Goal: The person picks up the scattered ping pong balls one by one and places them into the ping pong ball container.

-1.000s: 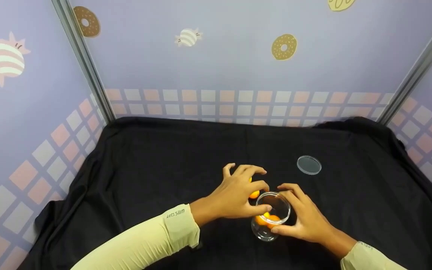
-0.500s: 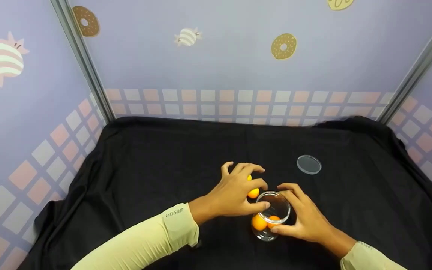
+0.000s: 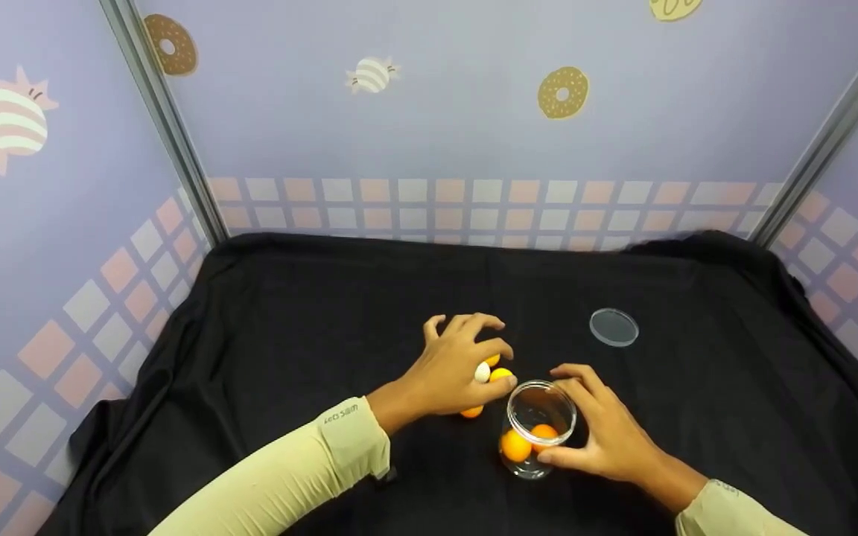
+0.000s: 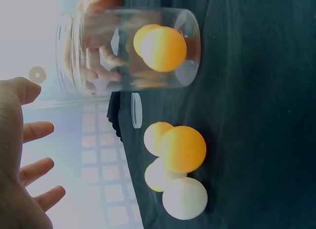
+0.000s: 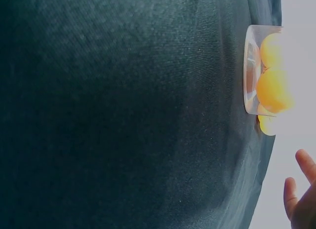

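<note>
Right hand clamped on clear cylindrical jar, two orange balls inside.
I see left hand fingers apart, gripping nothing, near white ball, loose orange balls.

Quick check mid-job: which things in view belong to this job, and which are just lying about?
Likely in the job:
Jar, gripped by the right hand
Orange balls inside it
Loose balls near the left hand

Seemingly just lying about:
Lid, untouched, perhaps for later
Cloth underneath
</note>
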A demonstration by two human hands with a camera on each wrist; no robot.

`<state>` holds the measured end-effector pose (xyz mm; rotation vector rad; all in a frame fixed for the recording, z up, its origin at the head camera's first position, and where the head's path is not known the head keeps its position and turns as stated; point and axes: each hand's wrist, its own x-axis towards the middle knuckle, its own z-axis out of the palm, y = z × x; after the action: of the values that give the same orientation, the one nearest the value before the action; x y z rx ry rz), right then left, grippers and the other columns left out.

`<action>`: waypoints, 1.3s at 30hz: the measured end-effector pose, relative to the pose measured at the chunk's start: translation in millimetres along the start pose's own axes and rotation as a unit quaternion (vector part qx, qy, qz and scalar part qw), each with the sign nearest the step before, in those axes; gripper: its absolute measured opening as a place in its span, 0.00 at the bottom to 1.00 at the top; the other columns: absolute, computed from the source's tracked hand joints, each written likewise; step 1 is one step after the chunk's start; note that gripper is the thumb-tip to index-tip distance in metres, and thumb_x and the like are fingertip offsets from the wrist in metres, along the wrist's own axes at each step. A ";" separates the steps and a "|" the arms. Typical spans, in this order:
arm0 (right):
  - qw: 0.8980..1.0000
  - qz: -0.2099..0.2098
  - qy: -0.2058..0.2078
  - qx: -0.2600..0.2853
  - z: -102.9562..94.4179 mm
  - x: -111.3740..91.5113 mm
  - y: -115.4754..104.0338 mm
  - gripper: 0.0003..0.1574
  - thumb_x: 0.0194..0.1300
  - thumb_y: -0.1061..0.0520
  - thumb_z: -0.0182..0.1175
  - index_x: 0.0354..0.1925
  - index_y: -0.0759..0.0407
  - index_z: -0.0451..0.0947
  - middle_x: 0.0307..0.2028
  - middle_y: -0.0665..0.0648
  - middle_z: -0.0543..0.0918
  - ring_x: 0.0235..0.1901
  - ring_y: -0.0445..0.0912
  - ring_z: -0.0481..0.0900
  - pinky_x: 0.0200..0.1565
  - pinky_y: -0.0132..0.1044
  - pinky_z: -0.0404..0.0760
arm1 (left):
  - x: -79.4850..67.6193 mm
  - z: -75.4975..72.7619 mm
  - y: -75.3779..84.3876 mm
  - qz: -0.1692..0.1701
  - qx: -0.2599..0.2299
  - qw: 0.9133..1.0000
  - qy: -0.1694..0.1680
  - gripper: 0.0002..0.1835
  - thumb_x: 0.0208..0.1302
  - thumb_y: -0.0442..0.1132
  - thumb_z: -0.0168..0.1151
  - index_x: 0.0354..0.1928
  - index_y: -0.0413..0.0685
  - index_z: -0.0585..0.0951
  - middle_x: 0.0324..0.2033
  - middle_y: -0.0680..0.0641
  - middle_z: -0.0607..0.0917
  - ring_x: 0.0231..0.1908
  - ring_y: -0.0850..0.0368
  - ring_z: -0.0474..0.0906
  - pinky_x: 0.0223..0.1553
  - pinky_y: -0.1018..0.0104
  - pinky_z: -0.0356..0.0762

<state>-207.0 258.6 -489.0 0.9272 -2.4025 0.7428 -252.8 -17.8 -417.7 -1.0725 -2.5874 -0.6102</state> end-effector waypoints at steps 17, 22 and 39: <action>1.000 0.002 0.001 -0.003 -0.4 0.9 -0.9 0.51 0.34 0.31 0.83 0.57 0.40 0.78 0.62 0.55 0.75 0.53 0.44 0.77 0.48 0.50 0.81 | -13.6 7.5 -43.0 -0.071 -0.001 0.997 -0.005 0.19 0.65 0.62 0.61 0.53 0.65 0.85 0.66 0.51 0.74 0.67 0.47 0.67 0.65 0.29 0.51; 1.000 0.007 -0.001 -0.006 -0.7 0.5 -0.8 0.51 0.34 0.30 0.82 0.57 0.40 0.78 0.62 0.52 0.74 0.53 0.44 0.77 0.48 0.51 0.80 | -18.8 10.0 -54.5 -0.082 0.012 0.997 -0.001 0.19 0.65 0.62 0.62 0.53 0.66 0.85 0.66 0.50 0.74 0.66 0.46 0.68 0.63 0.28 0.52; 1.000 0.013 -0.003 -0.002 -0.7 -0.2 -1.0 0.49 0.34 0.31 0.83 0.56 0.41 0.78 0.62 0.49 0.74 0.53 0.44 0.77 0.49 0.49 0.81 | -33.6 18.4 -79.9 -0.102 0.037 0.994 0.006 0.21 0.63 0.61 0.65 0.56 0.66 0.84 0.65 0.48 0.75 0.65 0.44 0.68 0.62 0.26 0.51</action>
<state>-206.0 258.5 -488.2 0.8999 -2.4245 0.7462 -288.9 -80.1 -469.3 -0.7846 -2.7064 -0.5588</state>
